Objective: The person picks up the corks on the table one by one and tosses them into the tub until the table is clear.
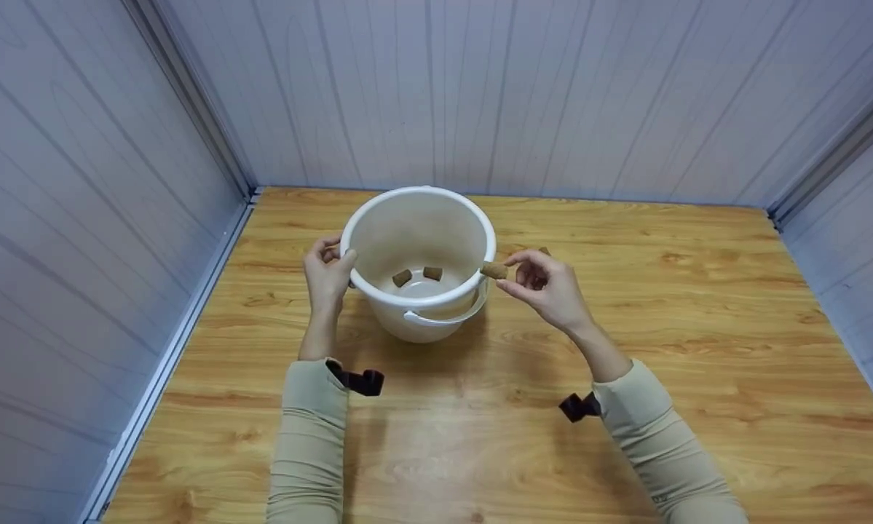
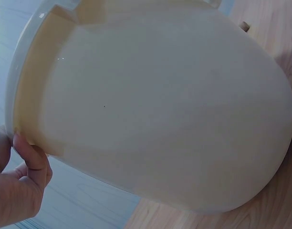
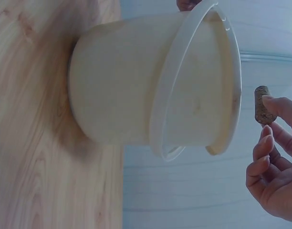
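Note:
A white plastic bucket (image 1: 421, 320) stands upright on the wooden surface, its handle (image 1: 447, 320) hanging down at the near side. My left hand (image 1: 327, 280) grips the bucket's left rim, thumb on top and fingers curled beneath, as the left wrist view also shows on the rim (image 2: 11, 95). Between thumb and fingertips my right hand (image 1: 549, 291) pinches a cork (image 3: 265, 107) just beyond the bucket's right rim, level with its top. Inside, on the bottom, lie two corks, one to the left (image 1: 402, 278) and one to the right (image 1: 432, 273).
Another cork (image 1: 544, 250) lies on the wooden surface (image 1: 698, 327) behind my right hand, mostly hidden by it. Pale panelled walls (image 1: 451, 94) enclose the back and both sides. A metal strip (image 1: 167, 364) runs along the left edge.

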`<move>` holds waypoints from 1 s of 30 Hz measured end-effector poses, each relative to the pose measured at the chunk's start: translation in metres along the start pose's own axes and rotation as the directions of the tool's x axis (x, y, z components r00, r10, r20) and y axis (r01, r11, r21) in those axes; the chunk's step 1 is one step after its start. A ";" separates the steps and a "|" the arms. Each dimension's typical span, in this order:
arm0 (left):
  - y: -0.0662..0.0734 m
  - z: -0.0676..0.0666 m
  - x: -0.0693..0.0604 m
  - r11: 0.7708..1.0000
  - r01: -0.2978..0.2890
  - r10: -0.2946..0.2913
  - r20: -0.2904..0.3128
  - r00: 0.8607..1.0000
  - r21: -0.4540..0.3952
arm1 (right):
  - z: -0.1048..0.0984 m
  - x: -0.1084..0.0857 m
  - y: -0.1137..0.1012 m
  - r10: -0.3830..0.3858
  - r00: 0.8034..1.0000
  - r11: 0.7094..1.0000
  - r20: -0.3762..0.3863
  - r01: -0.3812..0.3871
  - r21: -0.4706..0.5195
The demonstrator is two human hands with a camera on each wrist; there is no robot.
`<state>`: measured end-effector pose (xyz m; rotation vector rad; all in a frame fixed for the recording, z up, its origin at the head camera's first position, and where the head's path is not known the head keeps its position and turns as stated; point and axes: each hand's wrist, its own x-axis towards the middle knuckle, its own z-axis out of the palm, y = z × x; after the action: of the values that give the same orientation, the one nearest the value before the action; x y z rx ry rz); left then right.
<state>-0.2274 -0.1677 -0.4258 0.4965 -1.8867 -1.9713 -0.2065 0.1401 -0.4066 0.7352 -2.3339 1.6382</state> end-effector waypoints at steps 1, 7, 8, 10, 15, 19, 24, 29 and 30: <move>0.000 0.000 0.000 1.000 -0.001 0.001 0.001 1.000 -0.001 | 0.001 0.002 0.003 -0.005 1.000 1.000 0.000 0.005 0.004; 0.000 -0.001 0.001 1.000 -0.010 0.010 0.006 1.000 0.002 | 0.008 0.012 -0.003 -0.081 0.996 0.996 0.023 0.081 0.028; 0.000 -0.001 0.001 1.000 -0.008 0.008 0.007 1.000 0.002 | 0.009 0.014 -0.004 -0.092 0.995 0.995 0.027 0.091 0.029; 0.000 -0.001 0.001 1.000 -0.003 0.003 0.006 1.000 0.002 | 0.012 0.018 -0.007 -0.103 0.994 0.994 0.030 0.102 0.033; -0.001 -0.001 0.000 1.000 0.002 -0.002 0.005 1.000 0.001 | 0.019 0.027 -0.012 -0.086 0.996 0.996 0.034 0.086 0.019; 0.000 -0.001 -0.001 1.000 -0.003 0.003 0.006 1.000 0.001 | 0.024 0.035 -0.014 -0.073 0.997 0.997 0.035 0.073 0.007; 0.000 -0.002 -0.001 1.000 -0.015 0.015 0.015 1.000 -0.021 | 0.030 0.043 -0.017 -0.071 0.997 0.997 0.035 0.071 0.007; 0.000 -0.001 -0.001 0.999 -0.014 0.015 0.019 1.000 -0.037 | 0.035 0.052 -0.016 -0.059 0.998 0.998 0.035 0.059 -0.001; 0.000 -0.001 -0.001 0.999 -0.013 0.014 0.018 1.000 -0.037 | 0.036 0.053 -0.015 -0.056 0.998 0.998 0.035 0.057 -0.004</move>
<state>-0.2261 -0.1682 -0.4260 0.4558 -1.8558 -2.0044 -0.2402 0.0875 -0.3842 0.8272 -2.3179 1.6075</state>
